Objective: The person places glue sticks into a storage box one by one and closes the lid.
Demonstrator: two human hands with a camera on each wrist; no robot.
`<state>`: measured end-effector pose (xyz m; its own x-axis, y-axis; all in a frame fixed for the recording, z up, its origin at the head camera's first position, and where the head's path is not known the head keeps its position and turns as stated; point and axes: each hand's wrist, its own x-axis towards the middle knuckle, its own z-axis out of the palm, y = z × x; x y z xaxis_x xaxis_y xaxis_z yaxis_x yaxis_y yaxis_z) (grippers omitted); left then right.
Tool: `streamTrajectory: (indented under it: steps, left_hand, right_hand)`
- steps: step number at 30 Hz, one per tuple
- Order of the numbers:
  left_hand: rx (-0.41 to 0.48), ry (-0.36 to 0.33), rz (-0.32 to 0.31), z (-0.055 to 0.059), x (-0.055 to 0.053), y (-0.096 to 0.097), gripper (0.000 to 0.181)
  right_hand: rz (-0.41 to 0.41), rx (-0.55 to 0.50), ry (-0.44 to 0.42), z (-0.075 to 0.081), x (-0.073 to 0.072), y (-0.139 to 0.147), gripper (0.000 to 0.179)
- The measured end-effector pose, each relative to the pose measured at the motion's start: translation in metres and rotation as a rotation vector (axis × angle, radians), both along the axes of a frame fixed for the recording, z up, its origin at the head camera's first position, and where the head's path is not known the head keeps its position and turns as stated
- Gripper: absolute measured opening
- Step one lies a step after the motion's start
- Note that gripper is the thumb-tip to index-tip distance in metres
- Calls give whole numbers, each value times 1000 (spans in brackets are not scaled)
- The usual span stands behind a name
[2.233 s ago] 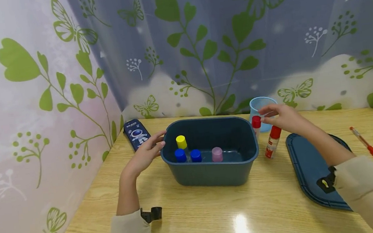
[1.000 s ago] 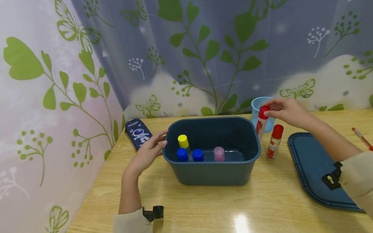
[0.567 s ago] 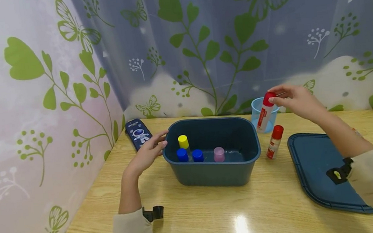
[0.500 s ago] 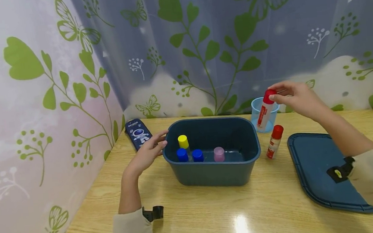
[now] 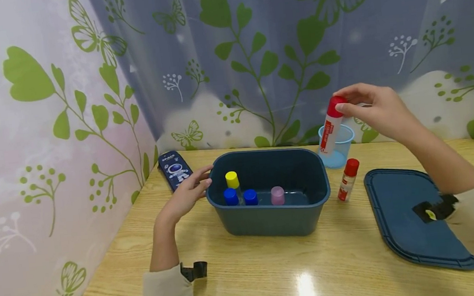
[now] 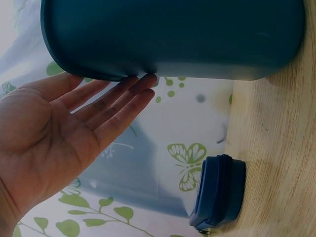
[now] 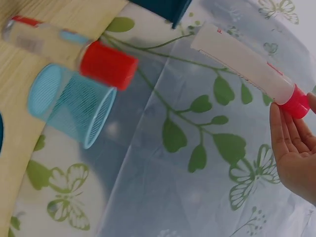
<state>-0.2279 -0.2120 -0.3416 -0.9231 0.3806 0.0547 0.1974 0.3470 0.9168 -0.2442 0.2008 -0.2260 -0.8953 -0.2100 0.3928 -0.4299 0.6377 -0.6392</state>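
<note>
My right hand [image 5: 381,108] pinches the red cap of a white glue stick [image 5: 330,134], raised and tilted in front of the light blue mesh pen cup [image 5: 346,149]. In the right wrist view, fingertips and thumb grip that cap and the white tube [image 7: 242,64] points away. On the table, a smaller red-capped glue bottle [image 5: 347,185] stands right of the dark blue-green box [image 5: 270,221]. My left hand [image 5: 185,193] touches the box's left side with extended fingers, the palm showing in the left wrist view. Inside the box are things with yellow [image 5: 232,180], blue [image 5: 230,196] and pink [image 5: 278,195] tops.
A dark lid [image 5: 402,218] lies flat at the right, beneath my right forearm. Behind my left hand, a navy astronaut pencil case [image 5: 175,169] lies at the table's back left. A patterned curtain [image 5: 263,59] hangs along the back edge.
The right hand has lifted the glue stick from beside the box, up and slightly right, to in front of the pen cup. My left hand stays at the box. The red pen is now hidden.
</note>
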Motion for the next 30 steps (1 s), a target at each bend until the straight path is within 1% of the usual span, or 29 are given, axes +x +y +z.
streamTrajectory:
  steps: [5,10,17,24,30]
  left_hand:
    - [0,-3,0,0,0,-1,44]
    - [0,-4,-2,1,1,-1,45]
    - [2,-4,-7,2,1,-2,45]
    - [-1,-3,-3,2,1,-1,45]
    - [-3,8,-1,1,0,-1,44]
  right_hand:
    - [47,-18,2,7,3,-14,39]
    - [83,-31,-10,9,4,-30,37]
    - [150,-42,-19,3,0,-53,35]
    - [222,-57,-6,-6,-5,-73,34]
    - [254,-74,-21,-11,-6,-91,33]
